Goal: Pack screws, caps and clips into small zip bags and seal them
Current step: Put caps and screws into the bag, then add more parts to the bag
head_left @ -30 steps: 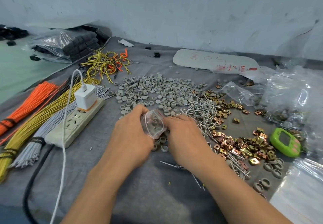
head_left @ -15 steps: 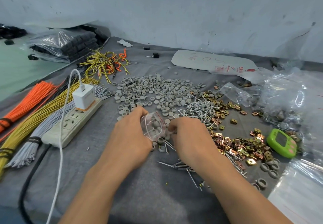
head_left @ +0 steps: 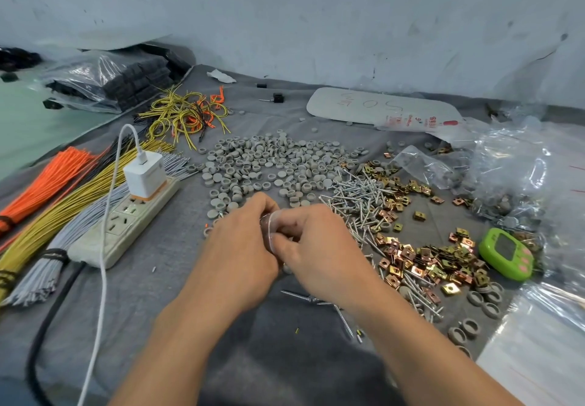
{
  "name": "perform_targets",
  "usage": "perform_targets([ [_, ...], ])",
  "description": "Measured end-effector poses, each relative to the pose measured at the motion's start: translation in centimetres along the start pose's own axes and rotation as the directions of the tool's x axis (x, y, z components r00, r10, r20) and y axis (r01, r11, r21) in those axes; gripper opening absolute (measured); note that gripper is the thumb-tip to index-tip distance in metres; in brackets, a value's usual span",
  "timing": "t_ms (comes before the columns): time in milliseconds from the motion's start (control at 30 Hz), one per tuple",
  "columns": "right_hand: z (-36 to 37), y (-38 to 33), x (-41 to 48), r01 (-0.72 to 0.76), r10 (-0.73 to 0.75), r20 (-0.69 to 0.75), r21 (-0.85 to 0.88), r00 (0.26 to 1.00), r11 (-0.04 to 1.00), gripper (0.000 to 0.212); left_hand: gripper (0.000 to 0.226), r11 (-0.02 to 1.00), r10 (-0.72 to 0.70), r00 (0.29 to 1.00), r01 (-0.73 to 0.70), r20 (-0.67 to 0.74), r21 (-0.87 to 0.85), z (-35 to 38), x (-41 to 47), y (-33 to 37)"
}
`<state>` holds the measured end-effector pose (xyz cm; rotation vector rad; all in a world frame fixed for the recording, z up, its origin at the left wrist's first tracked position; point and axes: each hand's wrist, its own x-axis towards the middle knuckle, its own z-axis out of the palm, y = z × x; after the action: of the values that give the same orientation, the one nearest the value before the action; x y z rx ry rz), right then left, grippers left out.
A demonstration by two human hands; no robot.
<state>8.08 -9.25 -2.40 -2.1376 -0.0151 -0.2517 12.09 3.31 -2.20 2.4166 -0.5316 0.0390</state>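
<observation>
My left hand [head_left: 237, 247] and my right hand [head_left: 319, 247] meet at the middle of the grey cloth and both pinch a small clear zip bag [head_left: 271, 222] between them. Most of the bag is hidden by my fingers; its contents cannot be made out. Behind my hands lies a wide pile of grey caps [head_left: 269, 165]. To the right of them is a heap of silver screws [head_left: 361, 196], and brass clips [head_left: 424, 263] are scattered further right and nearer.
A power strip [head_left: 126, 225] with a white charger [head_left: 144, 174] lies at the left beside bundles of orange, yellow and grey wires [head_left: 63, 203]. A green timer [head_left: 506, 258] and crumpled clear bags [head_left: 522, 168] sit at the right. Loose screws [head_left: 316, 299] lie under my right wrist.
My right hand has come in against my left and now covers most of the zip bag, which earlier stood open and plainly visible between them. The view has tilted slightly.
</observation>
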Motion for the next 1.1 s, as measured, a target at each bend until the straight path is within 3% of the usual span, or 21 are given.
perform_targets([
  [300, -0.6, 0.5, 0.4, -0.020, 0.020, 0.172, -0.002, 0.985, 1.000, 0.047, 0.038, 1.000, -0.017, 1.000, 0.017, -0.008, 0.000, 0.0, 0.1, -0.2],
  [400, -0.6, 0.7, 0.3, -0.072, 0.094, -0.103, 0.197, 0.990, 0.978, 0.034, 0.034, 0.998, -0.031, 0.996, 0.027, -0.088, -0.051, -0.2, 0.2, -0.4],
  [467, -0.9, 1.1, 0.3, -0.105, 0.170, -0.287, 0.230, 0.943, 0.967, 0.024, 0.033, 0.998, -0.042, 0.990, 0.035, -0.133, -0.058, -0.3, 0.2, -0.5],
  [533, -1.1, 1.6, 0.2, -0.163, 0.186, -0.315, 0.097, 0.931, 0.982, 0.027, 0.032, 0.998, -0.052, 0.984, 0.044, -0.170, -0.050, -0.2, 0.2, -0.6],
  [667, -0.3, 1.1, -0.7, -0.140, 0.109, -0.144, -0.229, 0.984, 0.963, 0.026, 0.025, 0.994, -0.105, 0.955, 0.091, -0.279, -0.061, -0.4, 0.4, -0.7],
  [800, 0.8, 0.0, -1.5, 0.058, -0.024, 0.064, -0.614, 0.998, 0.787, 0.026, 0.024, 0.989, -0.142, 0.933, 0.121, -0.330, -0.085, -0.7, 0.5, -0.8],
  [867, 1.1, -0.4, -1.6, 0.099, -0.031, 0.112, -0.668, 0.993, 0.738, 0.030, 0.025, 0.989, -0.142, 0.936, 0.117, -0.321, -0.095, -0.7, 0.4, -0.9],
  [1100, 0.7, -0.2, -1.5, -0.021, 0.074, 0.054, -0.653, 0.996, 0.757, 0.025, 0.025, 0.990, -0.134, 0.953, 0.116, -0.270, -0.079, -0.6, 0.4, -1.2],
])
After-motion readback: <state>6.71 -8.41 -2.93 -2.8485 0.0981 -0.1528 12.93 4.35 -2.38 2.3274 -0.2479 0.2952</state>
